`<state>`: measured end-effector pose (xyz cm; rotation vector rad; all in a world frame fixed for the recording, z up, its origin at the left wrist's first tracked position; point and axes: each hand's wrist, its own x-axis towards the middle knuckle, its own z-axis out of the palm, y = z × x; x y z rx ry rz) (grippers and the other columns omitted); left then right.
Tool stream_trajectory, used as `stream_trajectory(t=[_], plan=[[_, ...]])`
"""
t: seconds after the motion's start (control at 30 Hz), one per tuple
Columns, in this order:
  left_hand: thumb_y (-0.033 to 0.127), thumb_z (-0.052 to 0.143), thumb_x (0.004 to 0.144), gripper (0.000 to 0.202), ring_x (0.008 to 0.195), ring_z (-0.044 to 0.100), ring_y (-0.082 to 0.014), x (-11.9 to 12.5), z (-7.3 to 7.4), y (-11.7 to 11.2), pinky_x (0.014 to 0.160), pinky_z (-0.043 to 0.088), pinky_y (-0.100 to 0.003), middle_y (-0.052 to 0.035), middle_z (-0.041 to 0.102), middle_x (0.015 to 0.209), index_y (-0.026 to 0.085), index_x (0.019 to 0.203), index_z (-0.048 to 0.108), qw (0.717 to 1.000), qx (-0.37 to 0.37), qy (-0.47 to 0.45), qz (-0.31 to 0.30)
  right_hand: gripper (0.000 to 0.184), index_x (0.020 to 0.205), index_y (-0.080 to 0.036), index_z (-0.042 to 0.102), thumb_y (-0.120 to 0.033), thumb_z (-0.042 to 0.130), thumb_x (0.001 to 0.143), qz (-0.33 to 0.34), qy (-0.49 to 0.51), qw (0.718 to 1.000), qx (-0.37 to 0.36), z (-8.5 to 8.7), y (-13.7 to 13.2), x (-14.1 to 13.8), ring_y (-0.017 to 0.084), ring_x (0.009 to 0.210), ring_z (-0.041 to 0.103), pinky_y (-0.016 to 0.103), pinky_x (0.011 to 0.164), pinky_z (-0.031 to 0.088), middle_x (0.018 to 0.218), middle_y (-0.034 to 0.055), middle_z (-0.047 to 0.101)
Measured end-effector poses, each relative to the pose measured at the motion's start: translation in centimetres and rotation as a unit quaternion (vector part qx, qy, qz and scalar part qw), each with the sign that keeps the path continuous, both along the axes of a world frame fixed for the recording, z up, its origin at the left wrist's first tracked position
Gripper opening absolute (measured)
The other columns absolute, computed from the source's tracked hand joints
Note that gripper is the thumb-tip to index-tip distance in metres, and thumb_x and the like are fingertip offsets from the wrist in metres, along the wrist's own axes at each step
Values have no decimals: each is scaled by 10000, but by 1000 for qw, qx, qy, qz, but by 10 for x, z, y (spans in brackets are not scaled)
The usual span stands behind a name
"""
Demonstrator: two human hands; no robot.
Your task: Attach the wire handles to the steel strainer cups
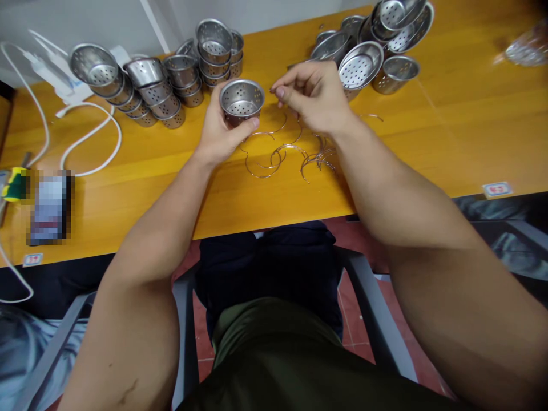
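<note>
Inside the table edge (pixel 265 223), left hand (pixel 216 128) clasps a cup (pixel 242 104); right hand (pixel 321 96), just apart, pinches something indistinct (pixel 273 89).

A yellow-orange wooden table (pixel 145 165) is carrying everything. Along its far left side, perforated metal cups (pixel 160 94) are standing in several stacks; far right of the middle, a second cluster of cups (pixel 362 65) is crowding together, with a lower cup (pixel 394 77) standing at its right. Thin curved wires (pixel 291 145) are lying loosely across the middle, some overlapping. On the left, a white power strip (pixel 64 80), a looping white cable (pixel 120 137), a yellow-and-green handle (pixel 16 185) and a pixelated rectangular object (pixel 49 208) are resting. Transparent plastic (pixel 531 48) is lying far right. Small labels (pixel 497 189) are marking the near edge, left and right.
</note>
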<state>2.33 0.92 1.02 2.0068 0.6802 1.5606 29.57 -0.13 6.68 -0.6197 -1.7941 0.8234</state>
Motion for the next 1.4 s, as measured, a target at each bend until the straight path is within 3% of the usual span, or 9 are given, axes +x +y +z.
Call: stream_trajectory(t=[0.13, 0.27, 0.4, 0.53, 0.73, 0.93, 1.13, 1.3, 1.4], plan=[[758, 1076, 807, 811, 1330, 770, -411, 2, 6, -15, 1149, 684, -681, -30, 797, 1374, 508, 1443, 640, 998, -60, 26, -22, 532, 1079, -282, 734, -759, 969, 1054, 12, 7, 1000, -4, 7, -13, -8, 180, 562, 537, 342, 558, 456, 775, -10, 710], [844, 1074, 763, 872, 1253, 804, -413, 8, 0, -19, 1097, 712, -615, -95, 792, 1331, 382, 1390, 682, 996, -64, 38, -46, 544, 1024, -304, 697, -772, 974, 1030, -1, -13, 1000, 5, 7, -18, -13, 200, 632, 550, 356, 595, 471, 800, -8, 690], [862, 1102, 649, 983, 1192, 804, -426, 10, -8, -15, 1027, 719, -629, -90, 778, 1315, 412, 1419, 686, 997, -30, 42, -64, 490, 954, -370, 727, -760, 1023, 947, -12, -32, 999, 2, 5, -17, -13, 245, 637, 523, 420, 550, 419, 720, -7, 654], [725, 1134, 687, 895, 1229, 793, -438, 7, -3, -20, 1038, 713, -635, -100, 775, 1315, 390, 1384, 686, 994, -52, 89, -33, 435, 928, -459, 727, -710, 1066, 821, -11, -37, 999, -24, 2, -14, -12, 310, 660, 543, 484, 545, 407, 621, -3, 612], [661, 1112, 692, 967, 1278, 773, -456, 1, 6, -27, 1112, 690, -659, -106, 757, 1401, 395, 1503, 659, 992, -14, 116, -35, 459, 920, -434, 668, -731, 1012, 856, -41, -46, 997, -53, 0, -17, -18, 287, 610, 501, 474, 592, 392, 620, -31, 577], [749, 1148, 650, 1071, 1288, 753, -457, 10, 12, -36, 1147, 648, -649, -113, 721, 1395, 362, 1494, 614, 995, 0, 101, -25, 465, 942, -413, 601, -698, 965, 890, -72, -9, 995, -65, -3, -28, -36, 268, 555, 413, 441, 539, 321, 580, -55, 451], [812, 1159, 694, 958, 1250, 758, -433, 16, 23, -48, 1106, 646, -606, -94, 770, 1327, 342, 1359, 656, 990, -65, 126, 22, 416, 943, -452, 632, -683, 964, 843, -59, 17, 995, -74, -6, -27, -44, 327, 620, 535, 468, 518, 339, 570, -32, 471], [1085, 975, 686, 1005, 1092, 761, -375, 18, 18, -42, 990, 650, -591, -63, 792, 1210, 352, 1308, 682, 995, -48, 85, 16, 472, 924, -415, 700, -787, 986, 872, -9, -6, 994, -105, 15, -38, -33, 295, 610, 533, 456, 516, 367, 643, -9, 613], [1082, 932, 756, 914, 1088, 775, -387, 14, 16, -35, 983, 650, -569, -73, 782, 1138, 339, 1230, 689, 993, -95, 73, 14, 575, 923, -337, 762, -870, 977, 918, 70, -14, 989, -132, 29, -47, -23, 230, 570, 542, 412, 549, 439, 749, 11, 684]])
